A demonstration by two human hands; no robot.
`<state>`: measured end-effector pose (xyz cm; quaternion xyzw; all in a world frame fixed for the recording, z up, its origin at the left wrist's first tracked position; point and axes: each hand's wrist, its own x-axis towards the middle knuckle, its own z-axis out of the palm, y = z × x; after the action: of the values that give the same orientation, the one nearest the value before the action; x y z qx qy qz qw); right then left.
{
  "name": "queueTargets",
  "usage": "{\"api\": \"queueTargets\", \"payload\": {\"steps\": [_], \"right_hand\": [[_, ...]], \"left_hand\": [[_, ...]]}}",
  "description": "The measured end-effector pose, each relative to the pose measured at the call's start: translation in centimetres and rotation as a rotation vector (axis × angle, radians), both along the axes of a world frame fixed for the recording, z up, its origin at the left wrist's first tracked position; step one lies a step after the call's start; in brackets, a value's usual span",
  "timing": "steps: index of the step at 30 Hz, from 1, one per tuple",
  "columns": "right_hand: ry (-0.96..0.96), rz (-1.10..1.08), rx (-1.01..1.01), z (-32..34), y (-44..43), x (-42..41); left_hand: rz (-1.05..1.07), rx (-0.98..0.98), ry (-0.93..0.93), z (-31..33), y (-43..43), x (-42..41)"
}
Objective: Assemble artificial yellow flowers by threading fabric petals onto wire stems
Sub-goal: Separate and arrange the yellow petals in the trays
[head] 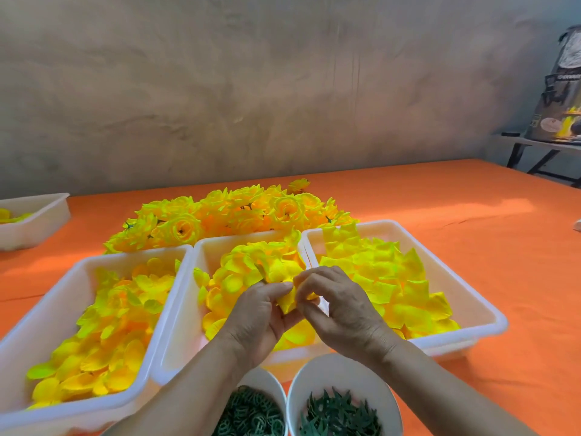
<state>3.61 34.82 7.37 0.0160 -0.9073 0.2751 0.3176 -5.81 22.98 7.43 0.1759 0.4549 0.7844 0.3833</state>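
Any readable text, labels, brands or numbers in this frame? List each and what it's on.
Nothing reads clearly.
Dark printed package on the side table, far right: a white line of lettering and a round emblem, both too blurred to read.
White trays, white cups, yellow petals: no visible print.

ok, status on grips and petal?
Left grip, right grip both pinching one yellow fabric petal piece over middle white plastic tray. Wire stem not visible. Nothing in the way.
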Motion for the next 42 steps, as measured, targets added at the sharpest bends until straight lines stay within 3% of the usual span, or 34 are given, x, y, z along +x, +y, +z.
{"api": "queueTargets", "payload": {"steps": [10,16,23,27,30,34,42], "right_hand": [[-0.036,-0.202,-0.16,-0.4,0.5,-1.0],[-0.047,-0.224,-0.181,0.1,0.2,-0.9],[-0.028,-0.244,-0.342,1.6,-0.9,-1.8],[-0.031,-0.118,-0.749,2.0,-0.9,-1.8],[-0.035,-0.077,-0.866,2.0,-0.8,-1.6],[-0.032,0.004,-1.032,2.2,-0.8,-1.5],[0.019,0.007,-1.221,1.7,-0.1,-1.4]], "left_hand": [[0.196,-0.247,0.331,-1.6,0.7,0.3],[0.28,-0.303,0.462,-1.8,0.8,0.7],[0.355,-0.397,0.72,-2.0,1.0,1.4],[0.284,-0.33,0.612,-1.5,0.7,1.1],[0.154,-0.208,0.392,-1.1,0.4,0.7],[0.247,-0.207,0.257,-1.0,0.5,0.5],[0.339,-0.249,0.307,-1.0,0.6,0.6]]}}
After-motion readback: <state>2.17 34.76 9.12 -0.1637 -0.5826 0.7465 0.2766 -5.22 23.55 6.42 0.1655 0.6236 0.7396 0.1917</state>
